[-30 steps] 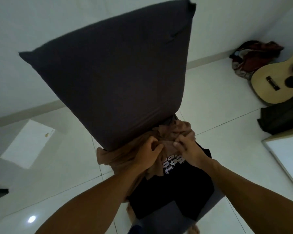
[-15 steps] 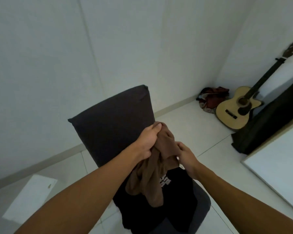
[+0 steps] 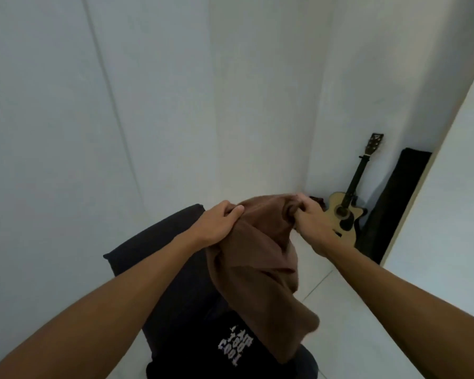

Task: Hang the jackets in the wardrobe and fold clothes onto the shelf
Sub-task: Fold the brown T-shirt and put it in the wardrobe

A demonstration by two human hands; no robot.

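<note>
Two hands on one garment: your left hand [image 3: 216,224] grips the top edge of the brown cloth [image 3: 257,269], fingers curled over it; your right hand [image 3: 311,221] pinches the other end of that edge, bunched. You're holding the cloth up in the air, and it hangs down in front of the dark chair [image 3: 162,258]. A black shirt with white print [image 3: 225,348] lies on the chair seat below. A guitar [image 3: 345,214] leans in the corner against the wall, with a black case [image 3: 394,203] beside it.
</note>
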